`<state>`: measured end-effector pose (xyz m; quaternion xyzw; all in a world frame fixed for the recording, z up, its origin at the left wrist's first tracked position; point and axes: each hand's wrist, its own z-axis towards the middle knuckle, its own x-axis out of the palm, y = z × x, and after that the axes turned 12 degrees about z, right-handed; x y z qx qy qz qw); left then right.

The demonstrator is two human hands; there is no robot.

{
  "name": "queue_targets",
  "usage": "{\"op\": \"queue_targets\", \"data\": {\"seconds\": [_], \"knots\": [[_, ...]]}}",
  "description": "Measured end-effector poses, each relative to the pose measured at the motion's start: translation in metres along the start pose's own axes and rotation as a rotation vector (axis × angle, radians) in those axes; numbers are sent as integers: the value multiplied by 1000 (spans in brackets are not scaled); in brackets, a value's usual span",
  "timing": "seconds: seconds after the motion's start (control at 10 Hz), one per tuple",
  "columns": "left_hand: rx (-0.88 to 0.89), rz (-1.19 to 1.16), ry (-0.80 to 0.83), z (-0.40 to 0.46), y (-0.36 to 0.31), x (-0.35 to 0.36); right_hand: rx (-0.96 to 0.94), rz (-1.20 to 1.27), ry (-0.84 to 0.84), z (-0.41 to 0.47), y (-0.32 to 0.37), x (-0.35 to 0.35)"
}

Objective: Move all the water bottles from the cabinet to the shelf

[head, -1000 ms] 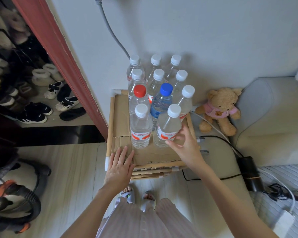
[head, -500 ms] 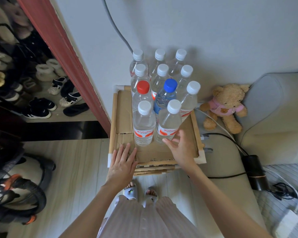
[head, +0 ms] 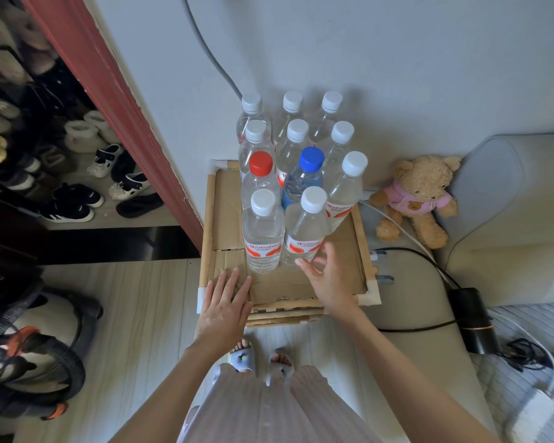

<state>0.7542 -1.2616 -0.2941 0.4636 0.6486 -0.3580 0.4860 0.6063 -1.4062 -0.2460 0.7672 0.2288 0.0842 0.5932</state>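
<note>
Eleven water bottles stand upright in a tight cluster on the cardboard top of a small wooden-framed shelf (head: 360, 233) set against a pale wall. Nine carry white caps; one in the third row has a red cap (head: 261, 163) and its neighbour to the right a blue cap (head: 311, 158). The two nearest bottles stand side by side at the front of the group: the near-left bottle (head: 263, 238) and the near-right bottle (head: 304, 235), which leans slightly to the right.

The left hand (head: 224, 305) lies flat, palm down, on the near-left corner of the shelf top, its grip released and fingers spread, just short of the near-left bottle. The right hand (head: 331, 279) hovers beside the base of the near-right bottle with its grip released too; whether its fingertips touch the bottle I cannot tell.

To the right of the shelf a teddy bear (head: 416, 199) sits on the floor against a grey cushion. On the far left, shoes (head: 68, 206) sit in rows.
</note>
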Motion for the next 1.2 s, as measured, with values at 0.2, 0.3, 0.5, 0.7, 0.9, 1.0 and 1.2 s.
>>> {"op": "queue_targets", "data": {"seconds": [0.2, 0.3, 0.5, 0.7, 0.9, 1.0, 1.2], "knots": [[15, -186, -52, 2, 0, 0, 35, -3, 4, 0, -9, -1], [-18, -357, -15, 5, -8, -10, 67, -13, 27, -2, -15, -1], [-29, -465, -1, 8, -9, -8, 77, 31, 46, -7, -18, 5], [-19, -524, 4, 9, -10, -15, 76, 84, 19, -9, -18, 4], [-15, -473, 35, 7, -8, -14, 86, 79, 31, -9, -20, 7], [-2, -365, 72, 7, -7, -14, 100, 57, 42, -10, -18, 7], [-33, -66, -73, 7, 1, 1, 146, 87, 72, -13, -21, -2]]}}
